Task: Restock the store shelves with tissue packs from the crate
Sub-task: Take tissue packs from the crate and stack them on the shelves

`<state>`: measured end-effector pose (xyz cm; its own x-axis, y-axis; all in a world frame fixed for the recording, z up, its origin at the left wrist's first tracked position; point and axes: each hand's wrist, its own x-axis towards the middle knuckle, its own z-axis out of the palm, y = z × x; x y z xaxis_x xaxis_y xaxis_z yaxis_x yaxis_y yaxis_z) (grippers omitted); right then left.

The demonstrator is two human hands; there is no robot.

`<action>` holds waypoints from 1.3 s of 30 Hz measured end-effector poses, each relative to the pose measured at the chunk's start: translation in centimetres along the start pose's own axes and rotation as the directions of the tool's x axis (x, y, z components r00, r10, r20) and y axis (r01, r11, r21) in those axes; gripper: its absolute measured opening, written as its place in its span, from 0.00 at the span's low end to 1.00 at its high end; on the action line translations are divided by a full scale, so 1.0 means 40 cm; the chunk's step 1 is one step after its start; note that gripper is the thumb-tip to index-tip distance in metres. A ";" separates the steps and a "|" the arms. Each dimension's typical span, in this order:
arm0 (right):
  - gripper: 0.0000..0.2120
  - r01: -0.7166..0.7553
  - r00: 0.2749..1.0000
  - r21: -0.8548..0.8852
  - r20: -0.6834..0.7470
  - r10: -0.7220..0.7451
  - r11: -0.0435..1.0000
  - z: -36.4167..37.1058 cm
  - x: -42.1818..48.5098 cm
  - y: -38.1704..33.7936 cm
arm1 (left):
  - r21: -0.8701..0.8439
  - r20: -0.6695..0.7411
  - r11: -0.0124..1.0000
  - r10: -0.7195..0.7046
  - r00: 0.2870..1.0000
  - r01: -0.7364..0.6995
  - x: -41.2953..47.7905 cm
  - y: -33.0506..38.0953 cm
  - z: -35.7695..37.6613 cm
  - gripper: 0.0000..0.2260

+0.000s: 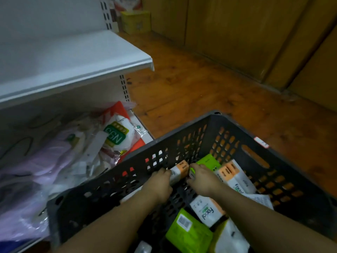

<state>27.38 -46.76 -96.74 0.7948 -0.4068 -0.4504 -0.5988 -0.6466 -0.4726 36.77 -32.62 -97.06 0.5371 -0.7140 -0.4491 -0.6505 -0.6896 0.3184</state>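
In the crate point(164, 139), your left hand point(160, 181) grips an orange pack point(180, 170) and your right hand point(202, 180) grips the green pack point(207, 161) beside it.

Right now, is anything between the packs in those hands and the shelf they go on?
Yes: the crate's perforated side wall rises between the shelves and both packs, the orange-and-white pack in the left hand and the green pack in the right hand. Above the rim, the upper white shelf looks unobstructed.
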 end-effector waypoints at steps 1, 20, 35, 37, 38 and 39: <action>0.25 -0.008 1.000 0.010 0.002 0.008 1.000 0.006 0.014 0.004 | 0.020 0.001 1.000 -0.018 1.000 0.018 0.019 0.001 0.015 0.27; 0.23 -0.071 0.993 0.681 -0.020 0.115 0.729 -0.048 -0.076 -0.079 | -0.871 -0.134 0.490 -0.271 0.953 0.017 -0.112 0.000 -0.120 0.18; 0.21 0.525 0.826 0.487 -0.488 -0.280 0.698 -0.229 -0.327 -0.526 | -0.748 -0.589 0.547 -0.286 0.756 -0.376 -0.535 -0.103 -0.484 0.16; 0.29 0.557 0.818 0.456 -0.446 -0.363 0.694 -0.231 -0.351 -0.592 | -0.647 -0.656 0.657 -0.222 0.721 -0.387 -0.593 -0.139 -0.524 0.21; 0.32 0.572 0.810 0.427 -0.427 -0.402 0.701 -0.227 -0.359 -0.635 | -0.587 -0.690 0.723 -0.213 0.691 -0.364 -0.629 -0.161 -0.541 0.24; 0.34 0.585 0.801 0.393 -0.417 -0.430 0.709 -0.221 -0.365 -0.677 | -0.531 -0.720 0.783 -0.214 0.660 -0.325 -0.662 -0.184 -0.554 0.26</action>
<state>32.86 -29.01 -70.67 0.9352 -0.3167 0.1584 0.0016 -0.4435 -0.8963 39.25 -11.32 -69.00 0.8805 -0.4105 0.2369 -0.3988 -0.3717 0.8383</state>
